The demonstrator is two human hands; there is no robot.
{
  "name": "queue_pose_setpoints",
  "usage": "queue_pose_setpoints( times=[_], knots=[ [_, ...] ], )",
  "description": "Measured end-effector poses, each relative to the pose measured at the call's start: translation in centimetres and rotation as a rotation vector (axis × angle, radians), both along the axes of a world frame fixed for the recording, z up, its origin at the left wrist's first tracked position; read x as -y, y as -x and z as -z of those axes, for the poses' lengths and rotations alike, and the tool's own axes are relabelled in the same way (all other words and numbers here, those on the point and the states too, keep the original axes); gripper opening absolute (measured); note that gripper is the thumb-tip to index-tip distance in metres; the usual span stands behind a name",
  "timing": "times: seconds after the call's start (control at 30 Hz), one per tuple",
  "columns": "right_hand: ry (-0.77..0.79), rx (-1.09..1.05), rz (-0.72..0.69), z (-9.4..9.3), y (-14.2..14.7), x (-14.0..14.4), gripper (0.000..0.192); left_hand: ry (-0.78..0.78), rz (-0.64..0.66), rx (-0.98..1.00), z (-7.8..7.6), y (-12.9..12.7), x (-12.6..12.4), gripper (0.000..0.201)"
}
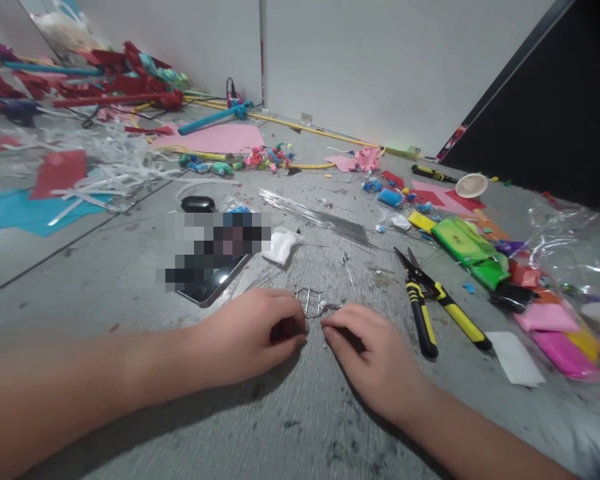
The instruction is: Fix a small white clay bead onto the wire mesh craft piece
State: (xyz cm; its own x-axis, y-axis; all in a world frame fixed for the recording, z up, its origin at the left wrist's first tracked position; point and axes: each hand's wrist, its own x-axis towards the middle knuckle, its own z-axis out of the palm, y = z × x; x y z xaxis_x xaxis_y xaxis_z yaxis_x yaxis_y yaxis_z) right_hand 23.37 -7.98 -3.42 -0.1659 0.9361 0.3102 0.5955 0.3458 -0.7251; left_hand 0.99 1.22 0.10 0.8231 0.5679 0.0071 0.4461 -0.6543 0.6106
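Observation:
Between my hands lies a small rounded wire grid (311,302), with a bit of white stuff (323,305) at its right edge. My left hand (260,333) is closed, its fingertips gripping the grid's left side. Thumb and forefinger of my right hand (373,353) are pinched together just below the white bit; whatever is in them is too small to make out. Beyond the grid is a white soft packet (281,245), and a bundle of thin straight wires (320,219) lies farther back.
Yellow-and-black pliers (427,293) lie open at my right. Past them are coloured clay packs (465,241) and clear plastic (570,233). A phone (213,283), partly blurred out, and a black case (197,204) rest at left. White paper strips (105,160) spread behind.

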Motion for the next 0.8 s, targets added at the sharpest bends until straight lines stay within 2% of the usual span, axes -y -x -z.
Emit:
queue_pose_setpoints(
  times=[0.27, 0.43, 0.63, 0.8],
  knots=[
    [0.061, 0.01, 0.01, -0.18, 0.08, -0.12, 0.009, 0.043, -0.007, -0.017, -0.34, -0.09, -0.05, 0.008],
    [0.063, 0.026, -0.078, -0.71, -0.25, 0.11, 0.014, 0.017, 0.014, 0.02, -0.19, 0.07, 0.08, 0.009],
    [-0.068, 0.196, -0.187, -0.74, -0.19, 0.37, 0.016, -0.006, 0.067, 0.114, -0.09, 0.15, 0.27, 0.014],
    [-0.061, 0.173, -0.135, -0.77, -0.28, 0.32, 0.015, 0.046, 0.084, 0.124, -0.3, 0.23, 0.73, 0.016]
  ],
)
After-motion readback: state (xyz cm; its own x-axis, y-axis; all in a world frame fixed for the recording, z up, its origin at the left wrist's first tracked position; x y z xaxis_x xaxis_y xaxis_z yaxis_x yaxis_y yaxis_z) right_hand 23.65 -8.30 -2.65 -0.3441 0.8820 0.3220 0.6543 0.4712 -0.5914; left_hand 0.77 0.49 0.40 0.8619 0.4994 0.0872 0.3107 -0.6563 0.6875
